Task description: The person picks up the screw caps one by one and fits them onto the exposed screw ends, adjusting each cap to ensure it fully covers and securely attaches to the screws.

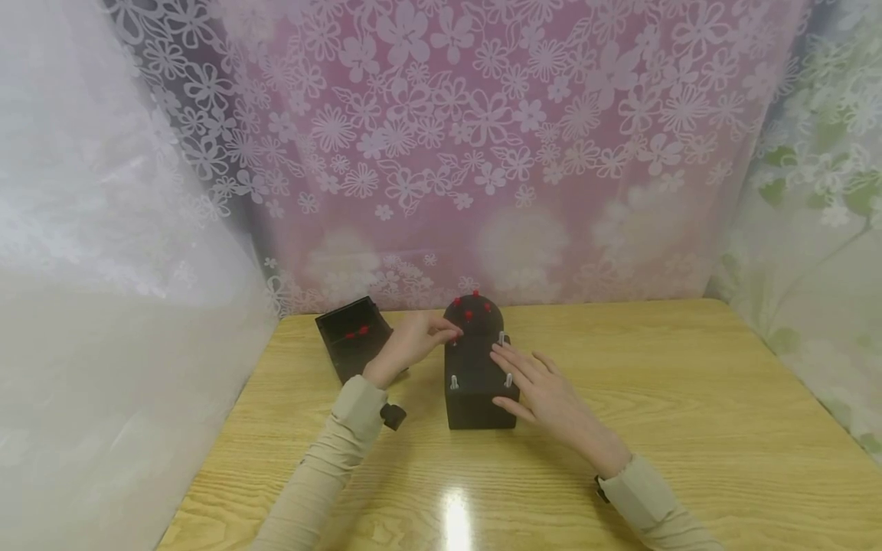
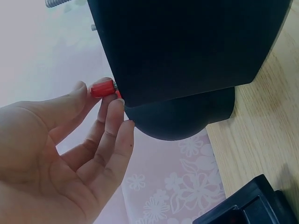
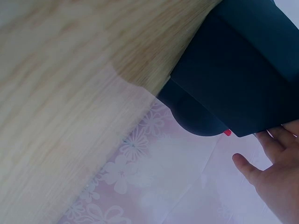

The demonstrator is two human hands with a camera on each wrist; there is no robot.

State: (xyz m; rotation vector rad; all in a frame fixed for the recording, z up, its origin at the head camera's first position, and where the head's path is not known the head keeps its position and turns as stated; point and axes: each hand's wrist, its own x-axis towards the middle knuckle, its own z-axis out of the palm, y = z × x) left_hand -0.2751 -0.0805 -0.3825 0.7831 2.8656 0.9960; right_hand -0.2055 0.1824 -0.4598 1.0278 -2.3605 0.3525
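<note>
A black box with a rounded black part at its far end stands on the table. Upright metal studs show near its corners. My left hand is at the far left corner, pinching a small red cap between thumb and fingers. Metal thread shows between that cap and the box in the left wrist view. My right hand touches the box's right side with fingers extended, its fingertips near the far right stud. Several red pieces sit on the rounded part.
Left of the box, a black open tray stands tilted, with red pieces inside, partly behind my left hand. The wooden table extends to both sides. A flowered curtain hangs right behind its far edge.
</note>
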